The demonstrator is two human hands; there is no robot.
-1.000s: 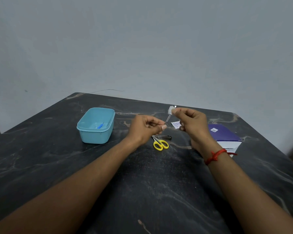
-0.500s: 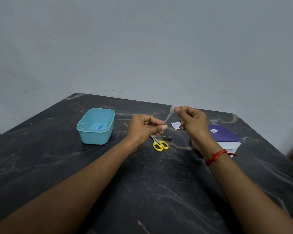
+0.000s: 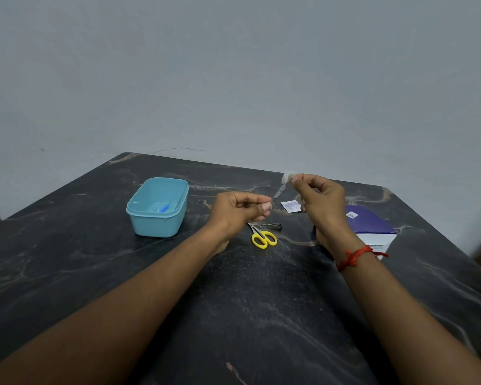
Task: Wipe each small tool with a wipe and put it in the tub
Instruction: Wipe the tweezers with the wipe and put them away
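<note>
My left hand (image 3: 240,211) pinches the lower end of a thin metal nail file (image 3: 278,192), which slants up to the right above the dark table. At its upper tip my right hand (image 3: 321,202) pinches a small white wipe (image 3: 287,177) around the file. A light blue tub (image 3: 157,207) stands to the left with a small blue tool (image 3: 165,208) inside. Yellow-handled scissors (image 3: 263,237) and a metal nail clipper (image 3: 272,225) lie on the table below my hands.
A torn white wipe sachet (image 3: 290,205) lies on the marble table (image 3: 95,273) between my hands. A purple box (image 3: 368,223) with a white flap sits to the right, near the table's right edge. A grey wall rises behind the table.
My right hand slid the wipe down the file and back up to its tip. My left hand stayed in place holding the lower end.
</note>
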